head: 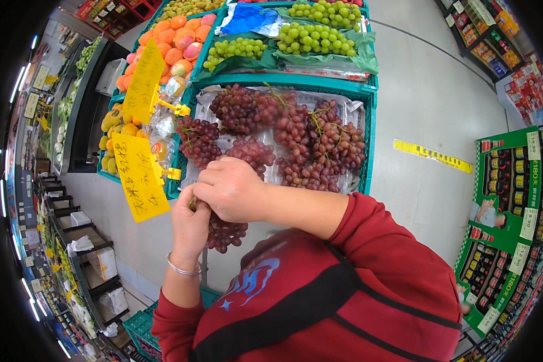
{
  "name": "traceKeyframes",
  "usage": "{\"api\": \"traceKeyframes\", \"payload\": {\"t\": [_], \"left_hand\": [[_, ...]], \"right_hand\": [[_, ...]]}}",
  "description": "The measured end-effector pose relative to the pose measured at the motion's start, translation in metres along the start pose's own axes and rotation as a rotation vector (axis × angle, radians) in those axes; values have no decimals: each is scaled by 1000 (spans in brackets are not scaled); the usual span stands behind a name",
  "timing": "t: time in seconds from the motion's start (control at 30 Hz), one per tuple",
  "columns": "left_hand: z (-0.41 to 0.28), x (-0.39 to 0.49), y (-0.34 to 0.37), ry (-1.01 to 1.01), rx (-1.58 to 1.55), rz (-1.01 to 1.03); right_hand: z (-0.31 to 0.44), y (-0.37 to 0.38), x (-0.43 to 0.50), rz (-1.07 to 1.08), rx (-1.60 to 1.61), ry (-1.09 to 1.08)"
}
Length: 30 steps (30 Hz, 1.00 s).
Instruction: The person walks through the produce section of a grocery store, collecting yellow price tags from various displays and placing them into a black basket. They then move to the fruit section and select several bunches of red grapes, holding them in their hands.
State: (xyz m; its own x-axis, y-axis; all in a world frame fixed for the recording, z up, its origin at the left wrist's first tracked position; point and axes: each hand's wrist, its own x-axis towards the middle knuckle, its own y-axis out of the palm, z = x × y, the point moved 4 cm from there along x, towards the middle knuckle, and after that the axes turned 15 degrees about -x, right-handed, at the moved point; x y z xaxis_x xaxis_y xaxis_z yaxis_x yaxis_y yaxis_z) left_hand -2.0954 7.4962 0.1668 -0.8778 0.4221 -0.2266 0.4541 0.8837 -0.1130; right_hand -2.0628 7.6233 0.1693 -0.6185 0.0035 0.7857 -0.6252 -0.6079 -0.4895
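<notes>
A bunch of red grapes (pixel 226 233) hangs in front of my body, just outside the near edge of a teal plastic crate (pixel 370 135). My left hand (pixel 188 226), with a silver bangle at its wrist, grips the bunch by its stem. Against it, my right hand (pixel 231 188) is curled over the top of the same bunch; its fingertips are partly hidden. Inside the crate, more bunches of red grapes (pixel 249 106) lie on clear plastic packaging. One bunch (pixel 253 151) rests right behind my right hand, partly covered by it.
Yellow handwritten price signs (pixel 142 181) are clipped at the crate's left. Beyond are green grapes (pixel 316 38), net-wrapped fruit (pixel 176 38) and yellow mangoes (pixel 113 131). Shelving (pixel 90 253) stands left, a green bottle display (pixel 502 226) right. Another teal crate (pixel 140 332) sits low at left.
</notes>
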Motion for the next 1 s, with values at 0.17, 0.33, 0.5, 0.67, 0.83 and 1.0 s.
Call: {"api": "traceKeyframes", "payload": {"t": [0.17, 0.33, 0.5, 0.67, 0.83, 1.0], "left_hand": [[6, -4, -7, 181, 149, -33], [-1, -8, -6, 303, 290, -46], [10, -22, -17, 189, 19, -221], [11, -53, -34, 163, 87, -314], [14, -88, -50, 116, 90, -440], [29, -120, -71, 46, 144, -566]], "right_hand": [[9, -2, 15, 66, 60, -81], [12, 0, 21, 106, 5, -211], [-37, -21, 39, 199, 57, -70], [-224, -10, -12, 431, -522, 683], [-271, 33, -58, 736, -438, 825], [-262, 32, -58, 518, -472, 732]]}}
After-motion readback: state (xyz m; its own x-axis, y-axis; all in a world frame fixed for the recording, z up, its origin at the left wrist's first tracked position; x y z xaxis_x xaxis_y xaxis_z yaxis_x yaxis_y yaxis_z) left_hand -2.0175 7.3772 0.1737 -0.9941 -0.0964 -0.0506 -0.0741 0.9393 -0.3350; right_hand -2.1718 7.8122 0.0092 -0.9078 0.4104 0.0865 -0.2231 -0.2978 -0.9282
